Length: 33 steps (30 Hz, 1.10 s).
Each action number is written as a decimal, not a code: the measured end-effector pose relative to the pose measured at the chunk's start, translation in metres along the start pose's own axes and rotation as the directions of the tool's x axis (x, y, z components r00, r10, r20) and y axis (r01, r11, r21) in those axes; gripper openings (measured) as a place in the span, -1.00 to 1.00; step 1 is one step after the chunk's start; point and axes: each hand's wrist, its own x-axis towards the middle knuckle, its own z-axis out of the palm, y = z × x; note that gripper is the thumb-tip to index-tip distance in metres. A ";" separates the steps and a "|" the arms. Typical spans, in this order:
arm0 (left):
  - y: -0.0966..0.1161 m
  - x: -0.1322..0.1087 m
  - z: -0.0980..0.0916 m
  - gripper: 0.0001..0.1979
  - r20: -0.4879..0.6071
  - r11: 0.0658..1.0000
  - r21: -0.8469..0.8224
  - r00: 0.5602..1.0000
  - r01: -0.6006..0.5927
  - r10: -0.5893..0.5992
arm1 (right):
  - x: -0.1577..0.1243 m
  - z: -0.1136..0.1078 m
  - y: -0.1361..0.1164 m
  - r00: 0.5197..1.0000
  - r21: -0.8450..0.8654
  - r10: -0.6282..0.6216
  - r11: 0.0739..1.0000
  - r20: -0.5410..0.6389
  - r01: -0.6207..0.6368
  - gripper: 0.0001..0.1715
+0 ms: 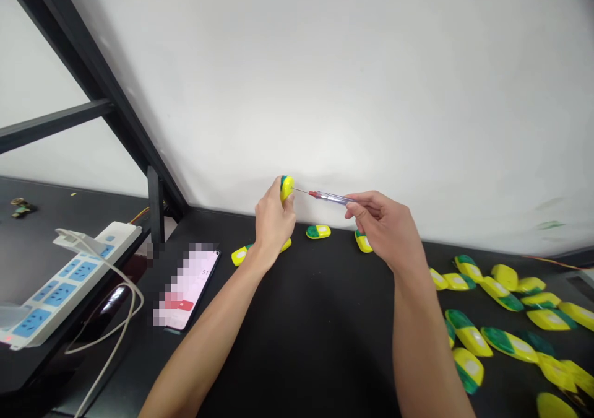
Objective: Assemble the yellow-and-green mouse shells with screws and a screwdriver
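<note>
My left hand (275, 217) is closed around a small yellow-and-green plastic case (287, 187), holding it up in front of the wall. In my right hand (383, 223) is a thin screwdriver (331, 197) with a clear handle and a red collar, held between thumb and fingers. Its shaft points left, and the tip meets the side of the case at a small dark spot; how deep it sits I cannot tell. Below my hands, a similar case (318, 231) lies on the black table, and another case (363, 241) is partly hidden by my right hand.
Many more yellow-and-green cases (508, 343) are spread over the right of the table (320, 343). To the left lie a phone (197, 288) with a lit screen and a white power strip (69, 288) with a trailing cable (125, 319). A black metal frame (93, 59) rises against the wall.
</note>
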 end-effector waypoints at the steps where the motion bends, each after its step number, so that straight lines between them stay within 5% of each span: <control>1: 0.000 0.000 0.000 -0.71 -0.008 1.000 -0.003 1.000 -0.003 0.003 | 0.000 0.001 -0.001 1.000 -0.001 -0.004 1.000 -0.001 0.004 -0.62; 28: -0.003 -0.001 0.002 -0.65 -0.043 0.999 -0.002 0.998 -0.034 0.034 | -0.002 0.007 -0.005 0.998 0.048 0.056 0.997 0.018 -0.057 -0.24; 33: 0.000 0.000 -0.004 -0.58 -0.041 0.998 0.043 0.998 -0.048 0.049 | 0.002 0.018 0.003 0.999 0.216 0.024 0.976 -0.037 -0.016 -0.19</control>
